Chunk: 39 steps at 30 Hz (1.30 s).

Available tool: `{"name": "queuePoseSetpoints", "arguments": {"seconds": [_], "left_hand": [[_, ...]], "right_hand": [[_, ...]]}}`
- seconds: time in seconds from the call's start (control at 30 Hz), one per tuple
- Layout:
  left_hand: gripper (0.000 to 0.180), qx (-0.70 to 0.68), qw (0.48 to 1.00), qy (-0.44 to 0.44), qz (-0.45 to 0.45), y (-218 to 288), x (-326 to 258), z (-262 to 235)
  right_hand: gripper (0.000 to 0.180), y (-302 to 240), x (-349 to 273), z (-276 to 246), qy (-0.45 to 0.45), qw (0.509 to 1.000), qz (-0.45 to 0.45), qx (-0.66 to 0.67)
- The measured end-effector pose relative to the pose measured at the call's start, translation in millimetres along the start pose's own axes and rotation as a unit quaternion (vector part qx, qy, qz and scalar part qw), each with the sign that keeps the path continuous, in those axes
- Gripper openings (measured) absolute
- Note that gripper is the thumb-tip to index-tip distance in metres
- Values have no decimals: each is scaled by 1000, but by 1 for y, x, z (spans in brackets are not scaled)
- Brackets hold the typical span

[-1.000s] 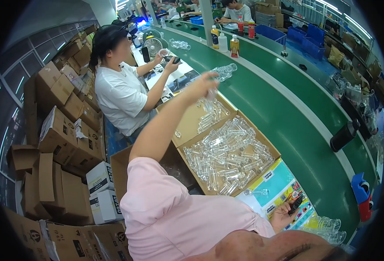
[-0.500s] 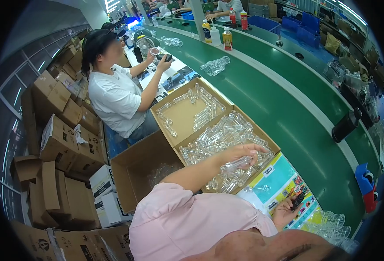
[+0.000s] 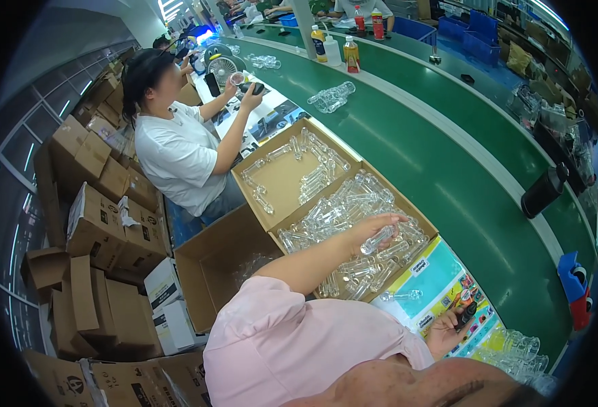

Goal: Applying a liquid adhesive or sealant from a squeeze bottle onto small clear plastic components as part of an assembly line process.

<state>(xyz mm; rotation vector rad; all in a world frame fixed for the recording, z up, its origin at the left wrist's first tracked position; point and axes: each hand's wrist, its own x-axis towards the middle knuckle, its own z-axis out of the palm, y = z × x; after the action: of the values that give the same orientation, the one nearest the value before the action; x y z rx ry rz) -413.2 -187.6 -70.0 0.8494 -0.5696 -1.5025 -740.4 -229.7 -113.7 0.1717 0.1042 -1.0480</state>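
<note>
Above the cardboard box of clear tubes, my left hand has its fingers round a clear tube with a rounded end. Under and beside it, many similar clear tubes lie heaped in the box. My right hand holds a small black handheld device over a colourful printed sheet. On that sheet, between my two hands, lies a single clear tube. Several larger clear pieces stand close together just past my right hand.
A shallow cardboard tray with a few tubes adjoins the full box. An open carton stands beside my left arm. A co-worker sits to the left, holding a dark object. The green conveyor carries bottles and clear parts.
My left hand has risen slightly from the heap, and the clear tube in it now shows more upright. My right hand has barely moved, still holding the black device.
</note>
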Motion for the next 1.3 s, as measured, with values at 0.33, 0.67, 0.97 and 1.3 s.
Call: {"name": "queuePoseSetpoints", "arguments": {"seconds": [0.33, 0.67, 0.97, 1.3], "left_hand": [[29, 0, 1000, 19, -11, 2, -2, 5], [29, -10, 1000, 23, -13, 0, -1, 4], [30, -8, 1000, 19, -10, 1, 0, 5], [33, 3, 999, 31, -9, -1, 0, 2]], "right_hand": [[41, 0, -1, -1, 18, 1000, -11, -1], [41, 2, -1, 3, 28, 999, -14, -9], [41, 0, -1, 0, 27, 1000, -14, -8], [41, 0, 0, 0, 10, 1000, -7, -4]]}}
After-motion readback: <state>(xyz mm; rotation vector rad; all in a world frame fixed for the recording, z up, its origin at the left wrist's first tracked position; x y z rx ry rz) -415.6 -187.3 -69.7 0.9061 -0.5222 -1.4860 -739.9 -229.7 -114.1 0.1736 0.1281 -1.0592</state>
